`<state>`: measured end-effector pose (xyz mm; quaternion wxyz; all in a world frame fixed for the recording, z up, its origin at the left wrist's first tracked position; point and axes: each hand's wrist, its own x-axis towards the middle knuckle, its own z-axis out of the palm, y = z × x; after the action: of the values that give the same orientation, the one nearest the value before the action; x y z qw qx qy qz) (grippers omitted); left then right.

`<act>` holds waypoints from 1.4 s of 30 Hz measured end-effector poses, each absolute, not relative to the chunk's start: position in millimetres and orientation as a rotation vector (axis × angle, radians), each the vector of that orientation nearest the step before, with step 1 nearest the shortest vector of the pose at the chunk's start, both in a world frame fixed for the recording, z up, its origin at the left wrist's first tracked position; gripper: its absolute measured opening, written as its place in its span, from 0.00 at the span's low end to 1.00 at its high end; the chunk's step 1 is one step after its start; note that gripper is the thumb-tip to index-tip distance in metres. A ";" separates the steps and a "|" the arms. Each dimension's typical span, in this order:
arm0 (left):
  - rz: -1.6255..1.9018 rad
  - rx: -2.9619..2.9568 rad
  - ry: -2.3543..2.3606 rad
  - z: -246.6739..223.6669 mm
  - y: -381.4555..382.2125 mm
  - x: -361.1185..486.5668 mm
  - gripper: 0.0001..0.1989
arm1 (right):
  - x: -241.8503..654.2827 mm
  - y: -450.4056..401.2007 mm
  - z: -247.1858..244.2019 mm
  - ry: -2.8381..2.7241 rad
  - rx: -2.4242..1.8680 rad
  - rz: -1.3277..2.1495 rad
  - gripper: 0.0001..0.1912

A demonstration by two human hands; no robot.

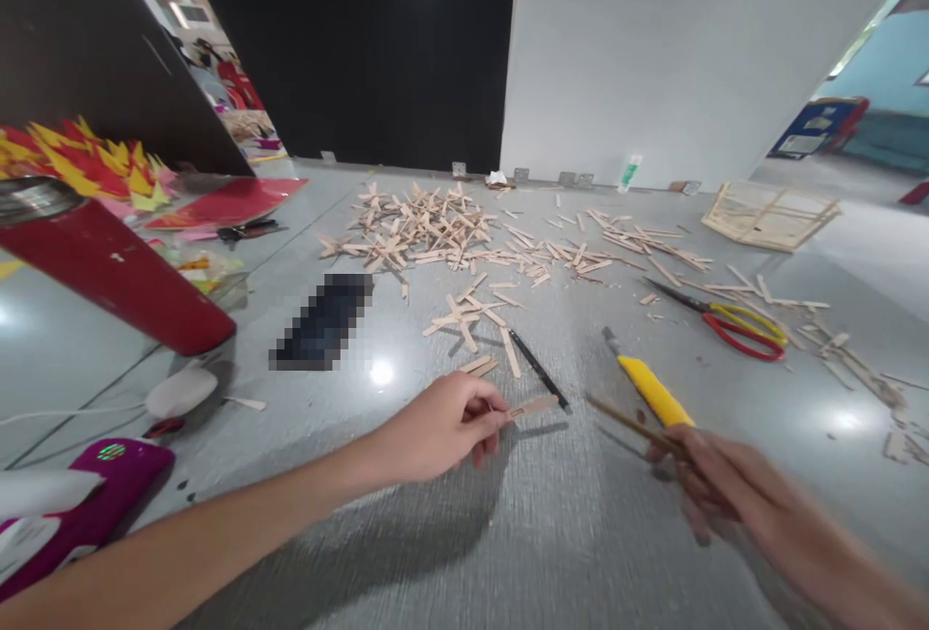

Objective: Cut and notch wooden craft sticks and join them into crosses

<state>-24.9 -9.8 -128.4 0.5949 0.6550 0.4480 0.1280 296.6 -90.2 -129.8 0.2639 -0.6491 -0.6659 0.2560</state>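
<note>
Pinched between thumb and fingertips, the left hand (442, 429) has its grip on a short wooden stick (533, 406), held just above the grey floor beside a black pen (538, 370). The right hand (733, 495), blurred, is clenched round a longer thin stick (628, 422) that points toward the short one; the two sticks are near but not touching. A yellow utility knife (651, 386) lies just beyond that hand, red-and-yellow scissors (733, 325) farther off. By my judgement the work is partly along: a stick frame (769, 214) stands built at the far right, while a large scatter of loose sticks (435, 228) remains unused on the floor.
</note>
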 end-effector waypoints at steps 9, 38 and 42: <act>0.283 1.626 1.015 -132.6 -8.2 -24.8 0.13 | 293.1 -76.8 -118.7 -2.266 -1.421 0.321 0.16; 0.204 1.740 1.002 -124.6 -7.8 -25.6 0.16 | 252.3 -92.4 -100.2 -2.704 -0.924 -0.471 0.31; 0.216 1.763 0.993 -124.1 -7.9 -26.1 0.15 | 252.0 -90.3 -99.0 -2.715 -0.919 -0.360 0.31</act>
<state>-26.1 -7.9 -124.1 0.5253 0.7372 0.4152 0.0904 252.0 -90.3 -99.0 0.1259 -0.3155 -0.9324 -0.1237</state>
